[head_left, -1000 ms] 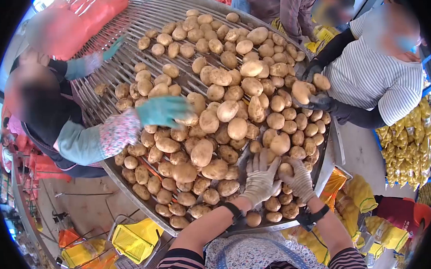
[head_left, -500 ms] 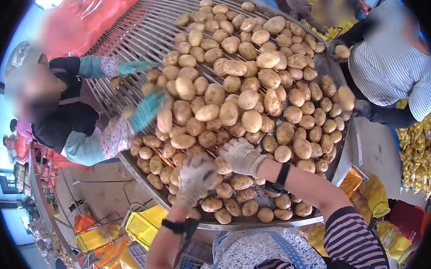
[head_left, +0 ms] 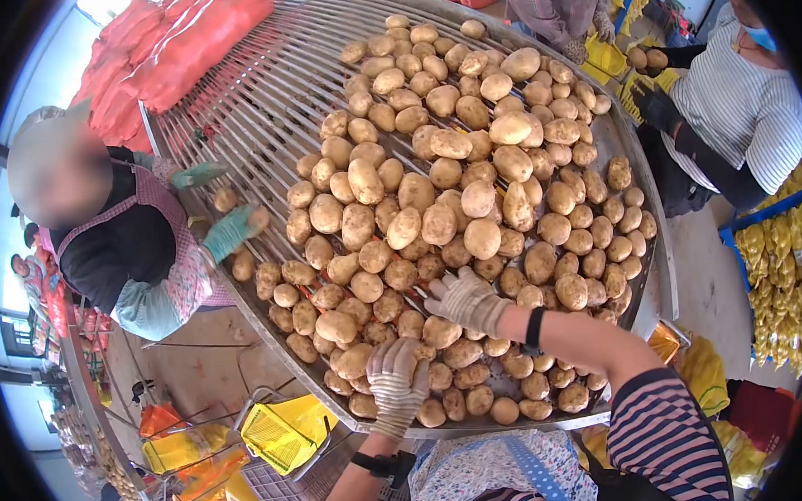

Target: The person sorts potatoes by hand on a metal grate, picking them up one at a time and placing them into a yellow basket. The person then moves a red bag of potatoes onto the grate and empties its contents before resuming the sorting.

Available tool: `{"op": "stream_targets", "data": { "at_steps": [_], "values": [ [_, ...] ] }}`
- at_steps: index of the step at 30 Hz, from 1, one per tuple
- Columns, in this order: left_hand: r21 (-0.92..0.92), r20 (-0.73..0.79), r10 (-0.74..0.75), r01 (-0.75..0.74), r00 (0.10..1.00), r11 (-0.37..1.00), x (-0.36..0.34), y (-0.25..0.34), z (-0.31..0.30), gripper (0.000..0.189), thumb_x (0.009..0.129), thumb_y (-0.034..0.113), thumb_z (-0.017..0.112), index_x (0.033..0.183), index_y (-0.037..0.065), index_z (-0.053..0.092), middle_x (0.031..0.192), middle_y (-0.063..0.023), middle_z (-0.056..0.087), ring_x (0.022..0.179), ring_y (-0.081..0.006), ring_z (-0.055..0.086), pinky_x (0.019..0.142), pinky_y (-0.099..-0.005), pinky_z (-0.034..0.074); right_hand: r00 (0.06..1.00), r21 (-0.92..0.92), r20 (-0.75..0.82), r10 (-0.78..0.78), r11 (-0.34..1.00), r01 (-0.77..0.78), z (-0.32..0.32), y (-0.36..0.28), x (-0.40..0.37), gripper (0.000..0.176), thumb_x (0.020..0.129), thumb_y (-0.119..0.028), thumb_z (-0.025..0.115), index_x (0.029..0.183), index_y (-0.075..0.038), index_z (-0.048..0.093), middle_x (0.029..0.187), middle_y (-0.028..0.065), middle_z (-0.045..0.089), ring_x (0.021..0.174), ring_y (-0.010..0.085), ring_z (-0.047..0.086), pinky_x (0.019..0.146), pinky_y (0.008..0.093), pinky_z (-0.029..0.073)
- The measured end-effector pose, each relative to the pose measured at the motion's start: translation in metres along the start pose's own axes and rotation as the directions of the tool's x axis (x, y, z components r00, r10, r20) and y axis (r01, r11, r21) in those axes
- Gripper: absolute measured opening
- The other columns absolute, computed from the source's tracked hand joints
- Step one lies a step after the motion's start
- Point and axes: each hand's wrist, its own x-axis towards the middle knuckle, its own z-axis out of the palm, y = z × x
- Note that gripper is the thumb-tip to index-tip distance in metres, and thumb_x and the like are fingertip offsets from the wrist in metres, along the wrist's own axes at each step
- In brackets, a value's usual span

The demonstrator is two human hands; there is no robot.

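A big heap of potatoes [head_left: 471, 201] covers a round table of metal bars [head_left: 256, 86]. My left hand [head_left: 396, 384], in a striped knit glove, lies at the near rim with its fingers curled down over small potatoes; what is under the palm is hidden. My right hand [head_left: 465, 300], also gloved, reaches leftward across the heap, its fingers spread flat on top of the potatoes. A black band sits on each wrist.
A person on the left in teal gloves [head_left: 230, 230] holds a potato at the table's edge. On the right, a person in a striped shirt holds potatoes in dark gloves [head_left: 650, 74]. Red mesh sacks [head_left: 173, 45] lie behind, yellow crates [head_left: 279, 434] below left, yellow bags [head_left: 778, 267] right.
My left hand moved down toward the near rim and curled over small potatoes. My right hand went from the near edge leftward across the heap. The teal-gloved hands drew back to the table's edge.
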Motion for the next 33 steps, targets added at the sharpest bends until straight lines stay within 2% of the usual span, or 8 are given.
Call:
{"op": "stream_targets", "data": {
  "at_steps": [3,5,10,15,23,25,29,33],
  "values": [
    [-0.133,-0.008,-0.049,0.048,0.999,0.990,0.002,0.023,-0.003,0.051,0.083,0.009,0.073,0.130,0.007,0.055,0.127,-0.0125,0.061,0.118,-0.0319,0.057,0.100,-0.0433,0.046,0.969,0.190,-0.119,0.217,0.963,-0.193,-0.035,-0.006,-0.033,0.025,0.089,-0.029,0.067,0.108,-0.014,0.065,0.099,0.0037,0.065,0.094,0.0228,0.065,0.082,0.0403,0.052],
    [-0.856,0.359,-0.550,0.501,0.754,0.128,0.005,0.042,-0.005,0.054,0.089,0.010,0.070,0.139,0.007,0.048,0.133,-0.0130,0.058,0.121,-0.0291,0.056,0.099,-0.0407,0.049,0.857,0.823,0.309,0.413,0.336,-0.458,-0.068,-0.024,-0.050,0.032,0.091,-0.037,0.066,0.110,-0.011,0.067,0.097,0.0102,0.067,0.088,0.0240,0.066,0.077,0.0382,0.051],
    [-0.570,0.810,-0.299,0.556,0.505,-0.605,0.001,0.018,-0.011,0.039,0.100,0.027,0.055,0.137,0.013,0.052,0.104,-0.0048,0.063,0.087,-0.0198,0.062,0.080,-0.0384,0.055,0.928,0.343,-0.323,0.185,0.937,-0.068,-0.054,-0.029,-0.017,0.033,0.095,-0.033,0.055,0.107,-0.004,0.066,0.093,0.0107,0.068,0.086,0.0253,0.065,0.074,0.0395,0.051],
    [-0.504,0.821,-0.305,0.362,0.482,-0.784,-0.006,0.000,-0.019,0.031,0.100,0.026,0.057,0.129,0.015,0.056,0.089,0.0008,0.057,0.069,-0.0154,0.053,0.064,-0.0348,0.051,0.920,-0.140,-0.382,0.088,0.978,-0.152,0.024,0.010,0.046,0.029,0.085,-0.020,0.056,0.109,-0.006,0.064,0.093,0.0081,0.065,0.091,0.0254,0.062,0.076,0.0427,0.048],
    [-0.563,0.783,-0.223,0.512,0.580,-0.648,0.021,0.004,-0.024,0.058,0.098,0.057,0.051,0.144,0.021,0.051,0.145,-0.0148,0.052,0.097,-0.0204,0.063,0.061,-0.0290,0.053,0.970,0.767,0.211,0.118,0.596,-0.239,-0.085,0.005,-0.006,0.045,0.082,-0.047,0.070,0.110,-0.012,0.065,0.112,0.0155,0.066,0.112,0.0383,0.061,0.097,0.0539,0.045],
    [-0.472,0.819,-0.173,0.470,0.547,-0.746,0.024,0.002,-0.014,0.057,0.099,0.057,0.049,0.142,0.020,0.053,0.140,-0.0160,0.055,0.092,-0.0206,0.063,0.058,-0.0281,0.052,0.801,0.397,-0.476,0.364,0.901,-0.174,-0.065,0.025,-0.015,0.053,0.088,-0.049,0.063,0.123,-0.009,0.061,0.135,0.0167,0.057,0.131,0.0359,0.048,0.116,0.0515,0.029],
    [-0.348,0.800,-0.013,0.445,0.600,-0.825,0.024,0.005,0.004,0.057,0.099,0.056,0.047,0.141,0.017,0.054,0.135,-0.0141,0.060,0.092,-0.0219,0.064,0.058,-0.0294,0.052,0.580,0.542,-0.150,0.800,0.558,-0.628,-0.024,0.111,-0.034,0.075,0.091,-0.059,0.053,0.145,-0.008,0.045,0.158,0.0248,0.024,0.145,0.0486,0.022,0.116,0.0670,0.015],
    [-0.254,0.820,0.014,0.385,0.572,-0.887,0.037,0.022,0.019,0.059,0.099,0.056,0.047,0.141,0.015,0.052,0.127,-0.0117,0.064,0.097,-0.0271,0.067,0.062,-0.0326,0.051,0.874,0.501,0.121,0.471,0.731,-0.463,-0.082,0.070,-0.077,0.084,0.089,-0.061,0.052,0.150,-0.004,0.041,0.157,0.0235,0.028,0.149,0.0401,0.021,0.119,0.0606,0.019]
  ]
}}
